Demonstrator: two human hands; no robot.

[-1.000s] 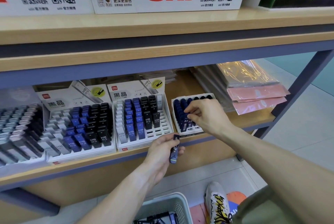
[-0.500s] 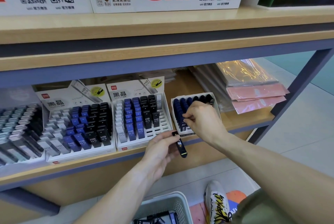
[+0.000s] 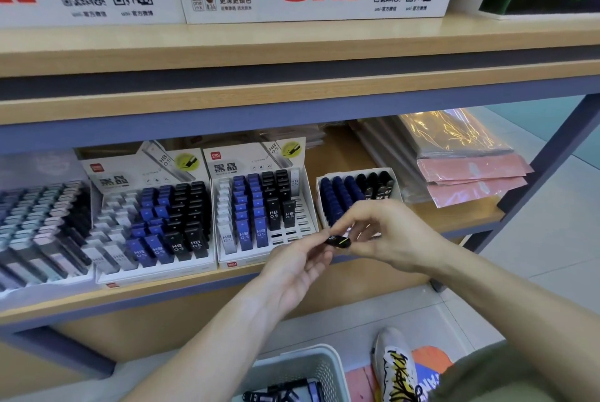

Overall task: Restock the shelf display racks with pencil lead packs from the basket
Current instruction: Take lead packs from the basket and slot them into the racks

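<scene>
Hands meet just in front of the shelf edge: the left hand (image 3: pixel 300 263) and right hand (image 3: pixel 388 233) both pinch one small glossy black lead pack (image 3: pixel 338 241), probably passing it across so it can be turned for a slot. At twelve o'clock from the pack sits the small white cardboard rack (image 3: pixel 357 195), rows of smooth dark-blue and black caps. At six o'clock the pale plastic mesh basket (image 3: pixel 302 369) holds more packs.
</scene>
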